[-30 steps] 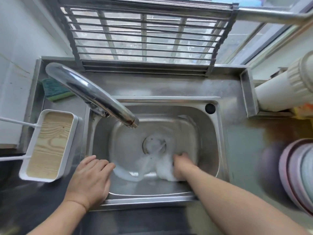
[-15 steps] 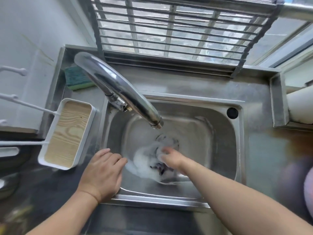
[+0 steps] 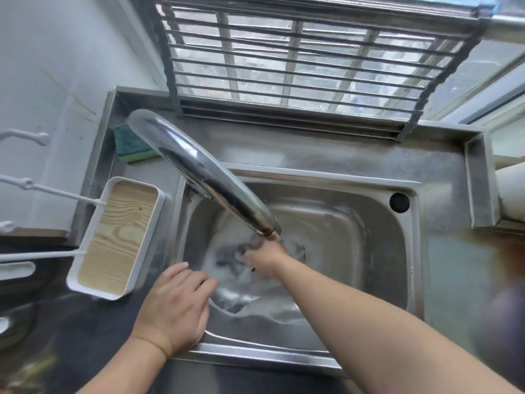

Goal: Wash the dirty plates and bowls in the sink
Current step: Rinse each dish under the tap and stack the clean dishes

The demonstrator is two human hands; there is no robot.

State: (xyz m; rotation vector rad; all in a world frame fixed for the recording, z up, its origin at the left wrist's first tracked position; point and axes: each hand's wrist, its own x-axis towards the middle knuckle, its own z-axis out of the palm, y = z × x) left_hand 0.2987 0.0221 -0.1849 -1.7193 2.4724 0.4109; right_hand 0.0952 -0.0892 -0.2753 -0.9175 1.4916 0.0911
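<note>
While left hand [image 3: 173, 308] rests on sink [image 3: 412, 251] rim, right hand [image 3: 262, 258] inside — on suds

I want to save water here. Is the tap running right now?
Cannot tell. No clear stream shows below the faucet spout; the right hand and blurred foam sit directly beneath it in the sink.

You've got no readable text, labels, brands or nos. anywhere in view. The tap [image 3: 204, 172], the sink [image 3: 369, 280], the tray [image 3: 116, 240] w/ its wood-grain inside and the sponge [image 3: 127, 146] all show plain surfaces, no markings.
</note>
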